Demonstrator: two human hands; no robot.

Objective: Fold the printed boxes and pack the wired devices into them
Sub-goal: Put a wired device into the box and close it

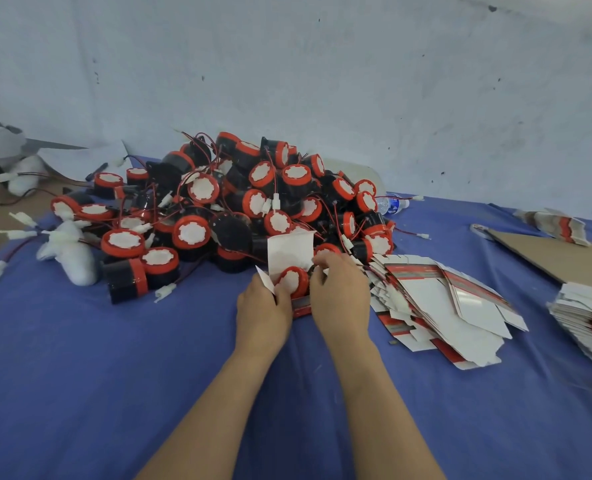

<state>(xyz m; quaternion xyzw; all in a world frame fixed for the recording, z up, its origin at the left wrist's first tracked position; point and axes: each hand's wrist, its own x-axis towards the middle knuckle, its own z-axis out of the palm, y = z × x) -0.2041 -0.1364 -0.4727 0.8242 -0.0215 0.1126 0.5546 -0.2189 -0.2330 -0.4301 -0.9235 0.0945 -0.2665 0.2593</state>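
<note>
Blue cloth covers the tabletop [114, 375] where, as I watch through the head camera, both bare hands meet just below the centre of the frame on a half-folded printed box [289, 251]. Its white top flap stands open and its red-printed lower edge shows between the two wrists. One wired device [292, 280], red-rimmed with a white face, sits in the box's mouth. My left hand [260, 306] holds the box from the left, its fingers [282, 292] curled round the side wall and touching the device's rim. My right hand [339, 296] has its fingers curled down onto the box's right edge just beside the device; I cannot tell whether they also pinch its wire. Directly behind the hands, a heap of devices [239, 202], black bodies with red caps and red-and-black leads ending in white plugs, fills the middle of the frame against a pale wall [322, 81]. Flat unfolded boxes [439, 299] fan out just right of the right hand, a second stack [585, 317] lies at the right edge, and a brown cardboard sheet [557, 258] rests above it. White padding wads [69, 251] lie at the left, and a water bottle [391, 204] lies beside the heap's right side.
</note>
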